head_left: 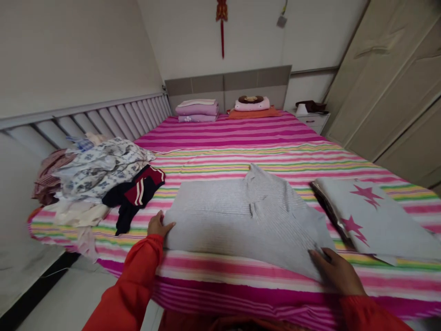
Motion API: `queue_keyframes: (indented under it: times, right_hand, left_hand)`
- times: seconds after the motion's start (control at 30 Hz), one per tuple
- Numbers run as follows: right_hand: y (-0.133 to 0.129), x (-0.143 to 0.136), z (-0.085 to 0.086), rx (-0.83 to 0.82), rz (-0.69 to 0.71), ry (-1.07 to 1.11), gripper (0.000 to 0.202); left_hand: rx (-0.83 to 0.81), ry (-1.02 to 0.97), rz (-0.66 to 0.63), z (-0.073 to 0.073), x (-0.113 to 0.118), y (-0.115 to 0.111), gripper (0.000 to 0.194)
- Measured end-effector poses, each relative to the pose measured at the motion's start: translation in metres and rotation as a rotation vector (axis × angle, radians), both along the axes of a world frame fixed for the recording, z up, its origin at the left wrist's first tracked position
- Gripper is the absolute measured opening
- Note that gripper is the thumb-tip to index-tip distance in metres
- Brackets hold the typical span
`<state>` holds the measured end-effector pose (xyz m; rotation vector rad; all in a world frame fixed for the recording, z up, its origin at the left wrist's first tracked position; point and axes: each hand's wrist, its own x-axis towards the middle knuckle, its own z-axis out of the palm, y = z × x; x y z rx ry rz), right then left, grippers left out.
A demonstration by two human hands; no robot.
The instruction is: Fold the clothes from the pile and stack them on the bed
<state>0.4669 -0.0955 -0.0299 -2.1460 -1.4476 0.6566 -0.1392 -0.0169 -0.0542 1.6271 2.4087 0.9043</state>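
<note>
A light grey ribbed long-sleeved top (pixel 213 225) lies on its side across the bed, its hem to the left and its sleeves folded over toward the right. My left hand (pixel 159 225) is at the hem, thumb spread away from the fingers and touching the cloth edge. At the lower right, my right hand (pixel 339 271) rests on the sleeve end with thumb and forefinger apart. Neither hand visibly grips the fabric. Just right of the top is a folded grey stack with pink stars (pixel 382 211), a dark brown layer showing along its side.
Piled clothes (pixel 106 165) cover the bed's left side, a navy and maroon garment (pixel 138 193) nearest. Folded lilac bedding (pixel 198 109) and a pink pillow (pixel 253 105) sit by the headboard (pixel 257 78). A railing (pixel 117 117) runs along the left; wardrobe doors (pixel 389 78) stand right.
</note>
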Motion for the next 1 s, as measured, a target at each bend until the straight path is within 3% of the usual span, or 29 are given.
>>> queue_keyframes:
  times: [0.13,0.3,0.53,0.77,1.0]
  right_hand:
    - [0.0,-0.005,0.003,0.054,0.008,-0.043,0.037]
    - [0.002,-0.004,0.005,0.067,0.003,0.087,0.041]
    - [0.012,0.002,0.003,-0.001,0.01,0.162,0.038]
    - [0.006,-0.007,0.007,0.033,-0.007,0.352,0.04]
    - [0.01,-0.009,0.016,-0.108,0.048,0.418,0.043]
  left_hand:
    - [-0.009,-0.171,-0.066,0.016,0.0,0.009,0.074]
    - [0.068,-0.31,-0.152,0.03,0.006,0.009,0.036]
    - [0.062,-0.465,-0.111,0.035,0.017,-0.01,0.045]
    - [-0.211,-0.641,-0.202,0.043,0.012,-0.029,0.057]
    - [-0.046,-0.541,-0.164,0.042,0.012,-0.037,0.055]
